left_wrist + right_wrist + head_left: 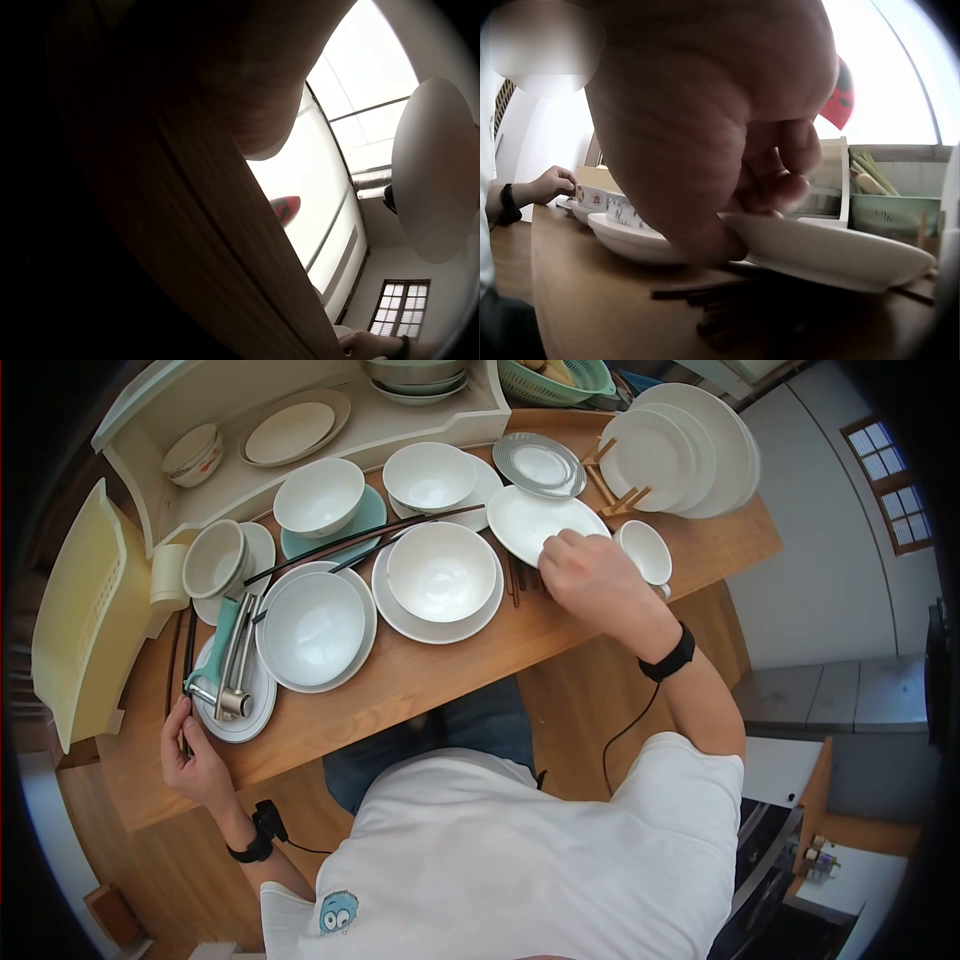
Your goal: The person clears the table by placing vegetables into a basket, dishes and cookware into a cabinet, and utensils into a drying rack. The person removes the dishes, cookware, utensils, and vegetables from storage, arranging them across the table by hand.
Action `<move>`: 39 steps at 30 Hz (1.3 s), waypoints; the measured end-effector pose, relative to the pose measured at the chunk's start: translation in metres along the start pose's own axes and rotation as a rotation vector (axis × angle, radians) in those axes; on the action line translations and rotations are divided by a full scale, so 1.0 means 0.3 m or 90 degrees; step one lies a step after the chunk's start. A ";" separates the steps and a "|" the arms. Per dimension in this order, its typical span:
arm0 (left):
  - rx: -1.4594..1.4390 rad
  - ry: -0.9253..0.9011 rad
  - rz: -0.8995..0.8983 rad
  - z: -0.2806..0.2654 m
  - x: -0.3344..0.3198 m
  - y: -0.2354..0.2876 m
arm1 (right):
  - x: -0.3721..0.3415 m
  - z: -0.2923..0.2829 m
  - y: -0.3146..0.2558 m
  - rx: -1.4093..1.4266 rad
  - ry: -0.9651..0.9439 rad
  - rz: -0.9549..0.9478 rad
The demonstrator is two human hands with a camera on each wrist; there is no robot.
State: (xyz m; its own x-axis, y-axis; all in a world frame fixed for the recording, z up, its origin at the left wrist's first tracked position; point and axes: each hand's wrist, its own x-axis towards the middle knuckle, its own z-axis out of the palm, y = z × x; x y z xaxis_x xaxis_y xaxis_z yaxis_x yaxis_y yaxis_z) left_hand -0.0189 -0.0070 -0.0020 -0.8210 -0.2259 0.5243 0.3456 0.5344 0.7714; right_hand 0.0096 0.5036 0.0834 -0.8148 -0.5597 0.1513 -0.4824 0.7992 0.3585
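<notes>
Fingers of the right hand (597,582) pinch a white plate (530,525), gripped edge raised, longer visible axis left-to-right, above dark chopsticks (705,291) on a wooden table (400,675), paned window (888,482) beyond; left hand (195,762), grip unclear.

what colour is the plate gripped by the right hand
White; the plate shows best in the head view.

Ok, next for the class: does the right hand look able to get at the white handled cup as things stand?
Probably yes, once it lets go: the right hand is pinching a white plate by its edge, but the white handled cup stands close beside it, with nothing apparent between them.
</notes>
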 end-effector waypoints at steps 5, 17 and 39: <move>-0.018 0.005 -0.009 -0.001 -0.001 -0.007 | 0.013 -0.109 0.053 -0.005 -0.007 0.074; 0.008 0.006 0.001 0.000 0.002 0.006 | 0.004 -0.335 0.263 0.267 0.067 0.259; 0.017 0.012 0.002 -0.001 0.003 0.004 | 0.052 -0.149 0.761 0.042 0.215 0.282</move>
State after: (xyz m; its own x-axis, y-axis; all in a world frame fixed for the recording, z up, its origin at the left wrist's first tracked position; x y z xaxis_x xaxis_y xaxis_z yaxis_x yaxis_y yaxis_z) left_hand -0.0191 -0.0068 -0.0006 -0.8110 -0.2402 0.5335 0.3350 0.5570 0.7600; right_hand -0.0988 0.6676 0.2087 -0.8008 -0.1986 0.5651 -0.1458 0.9797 0.1376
